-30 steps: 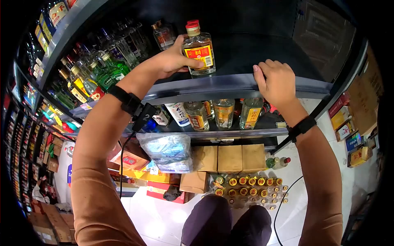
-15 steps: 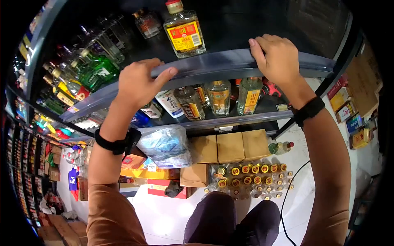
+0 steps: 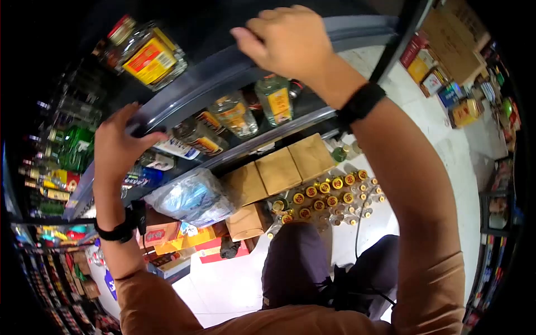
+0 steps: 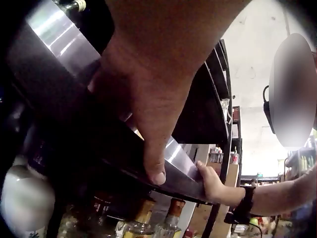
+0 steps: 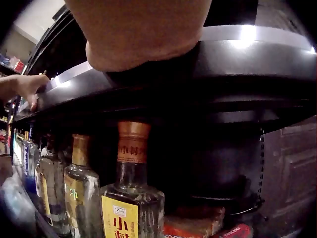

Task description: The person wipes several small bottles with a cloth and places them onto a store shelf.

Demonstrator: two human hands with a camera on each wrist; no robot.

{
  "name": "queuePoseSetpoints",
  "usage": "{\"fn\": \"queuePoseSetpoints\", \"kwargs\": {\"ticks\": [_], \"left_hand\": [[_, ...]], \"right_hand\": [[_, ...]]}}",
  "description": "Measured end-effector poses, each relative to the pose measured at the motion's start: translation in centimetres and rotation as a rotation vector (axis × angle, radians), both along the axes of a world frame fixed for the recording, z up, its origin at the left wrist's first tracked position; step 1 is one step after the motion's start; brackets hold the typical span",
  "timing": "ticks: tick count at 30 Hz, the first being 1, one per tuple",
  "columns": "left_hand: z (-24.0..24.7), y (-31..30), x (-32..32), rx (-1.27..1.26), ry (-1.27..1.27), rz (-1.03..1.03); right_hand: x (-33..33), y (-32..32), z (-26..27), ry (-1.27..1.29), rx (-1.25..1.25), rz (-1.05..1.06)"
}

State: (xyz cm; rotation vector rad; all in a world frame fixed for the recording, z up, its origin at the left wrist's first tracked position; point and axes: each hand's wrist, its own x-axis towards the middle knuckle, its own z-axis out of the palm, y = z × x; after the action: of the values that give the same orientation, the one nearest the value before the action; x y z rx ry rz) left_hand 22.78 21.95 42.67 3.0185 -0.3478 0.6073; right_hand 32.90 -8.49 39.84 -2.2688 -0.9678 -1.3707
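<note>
My left hand (image 3: pixel 118 146) is at the front edge of the upper shelf, thumb over the front face and fingers over the top. Farther right along that shelf edge (image 4: pixel 179 157), my right hand (image 3: pixel 293 42) rests with its fingers bent over the lip. A clear flat liquor bottle (image 3: pixel 152 58) with a red cap and a red and yellow label stands on the upper shelf between the hands, nearer the left one. In the right wrist view my hand's fingers are hidden behind the lip.
Green bottles (image 3: pixel 75 148) crowd the upper shelf's left. Below stand clear bottles with yellow labels (image 3: pixel 279 103). A plastic-wrapped pack (image 3: pixel 192 198), brown cartons (image 3: pixel 279 172) and rows of gold-capped bottles (image 3: pixel 324 188) are low down by my knees. A cable (image 3: pixel 357 234) runs past my leg.
My left hand let go of the red-capped bottle, leaving it on the shelf, and moved left and down onto the shelf edge. My right hand stayed on the edge while the head view turned.
</note>
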Motion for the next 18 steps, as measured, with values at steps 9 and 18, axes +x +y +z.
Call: {"fn": "queuePoseSetpoints", "kwargs": {"ticks": [9, 18], "left_hand": [[-0.7, -0.9, -0.2, 0.007, 0.056, 0.078], [-0.7, 4.0, 1.3, 0.107, 0.095, -0.148]], "right_hand": [[0.3, -0.6, -0.8, 0.173, 0.036, 0.062], [2.0, 0.1, -2.2, 0.094, 0.080, 0.077]]}}
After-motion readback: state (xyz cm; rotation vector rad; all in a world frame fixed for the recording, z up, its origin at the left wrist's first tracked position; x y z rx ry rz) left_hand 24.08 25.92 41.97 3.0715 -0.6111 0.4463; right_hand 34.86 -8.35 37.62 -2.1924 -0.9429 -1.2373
